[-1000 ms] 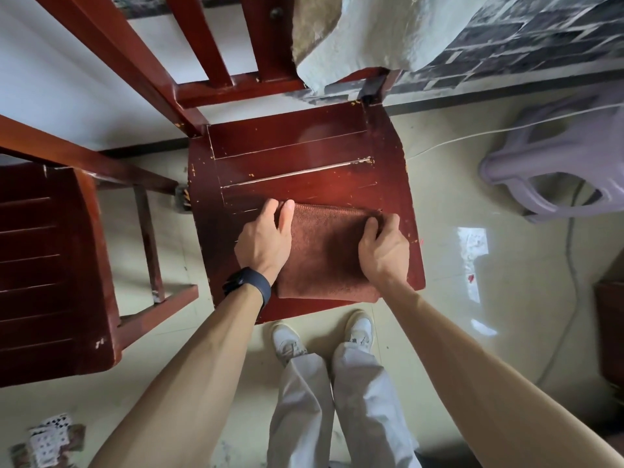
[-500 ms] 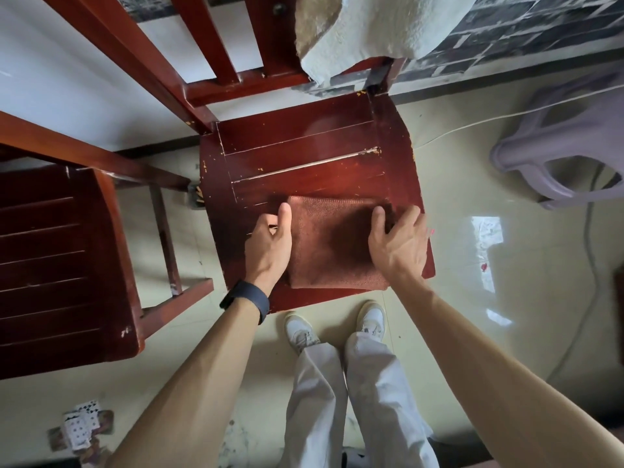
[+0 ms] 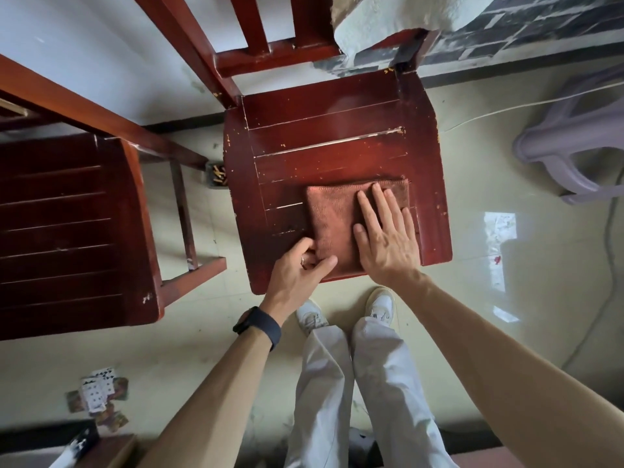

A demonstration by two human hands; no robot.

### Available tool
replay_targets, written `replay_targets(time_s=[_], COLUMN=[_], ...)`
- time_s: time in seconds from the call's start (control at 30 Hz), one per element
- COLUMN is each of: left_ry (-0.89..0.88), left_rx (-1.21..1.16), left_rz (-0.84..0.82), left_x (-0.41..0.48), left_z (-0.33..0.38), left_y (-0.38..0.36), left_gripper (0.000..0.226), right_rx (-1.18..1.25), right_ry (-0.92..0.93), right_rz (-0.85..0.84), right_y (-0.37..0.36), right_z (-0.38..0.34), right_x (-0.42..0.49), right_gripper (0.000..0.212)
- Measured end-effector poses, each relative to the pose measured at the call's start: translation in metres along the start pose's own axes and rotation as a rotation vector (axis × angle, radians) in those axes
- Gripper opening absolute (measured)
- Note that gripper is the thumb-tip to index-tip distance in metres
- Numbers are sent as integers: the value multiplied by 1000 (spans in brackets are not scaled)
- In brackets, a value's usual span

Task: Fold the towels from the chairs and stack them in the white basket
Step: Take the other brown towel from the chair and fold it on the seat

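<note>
Right hand point(image 3: 388, 244) pressed flat, fingers straight, on folded brown terry towel point(image 3: 332, 214); left hand point(image 3: 299, 271) pinched its lower-left corner, centre frame.

Curled left grip point(image 3: 300, 268) (pinching), flat right grip point(image 3: 385, 238)

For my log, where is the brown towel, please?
Head view: brown towel on the chair seat, near side, under the right hand; left hand pinches its corner.
</note>
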State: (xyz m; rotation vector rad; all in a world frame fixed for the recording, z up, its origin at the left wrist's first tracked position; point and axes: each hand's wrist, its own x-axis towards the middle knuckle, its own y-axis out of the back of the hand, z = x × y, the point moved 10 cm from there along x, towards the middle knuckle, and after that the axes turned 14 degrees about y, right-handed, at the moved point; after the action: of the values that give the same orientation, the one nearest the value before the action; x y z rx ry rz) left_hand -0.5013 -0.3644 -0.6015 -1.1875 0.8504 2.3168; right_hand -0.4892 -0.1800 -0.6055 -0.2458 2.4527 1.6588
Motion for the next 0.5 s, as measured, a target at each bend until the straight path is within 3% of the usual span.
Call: replay_targets(time_s=[0.2, 0.3, 0.37, 0.43, 0.5], left_ry=[207, 201, 104, -150, -367], left_rx=[-194, -212, -148, 57, 319], left_rz=[-19, 84, 269, 512, 612], left_x=[0, -3, -10, -23, -27], left_z=[-37, -34, -19, 14, 50], left_y=[2, 12, 29, 41, 24], left_gripper=[13, 16, 23, 34, 48], right_rx=[-11, 23, 59, 39, 2], right_ry=[42, 56, 43, 16, -19], right_rz=[-29, -24, 38, 152, 193], right_y=[0, 2, 12, 28, 34], right_z=[3, 0, 0, 3, 6], right_x=[1, 1, -1, -6, -6], right_gripper=[58, 58, 57, 53, 51])
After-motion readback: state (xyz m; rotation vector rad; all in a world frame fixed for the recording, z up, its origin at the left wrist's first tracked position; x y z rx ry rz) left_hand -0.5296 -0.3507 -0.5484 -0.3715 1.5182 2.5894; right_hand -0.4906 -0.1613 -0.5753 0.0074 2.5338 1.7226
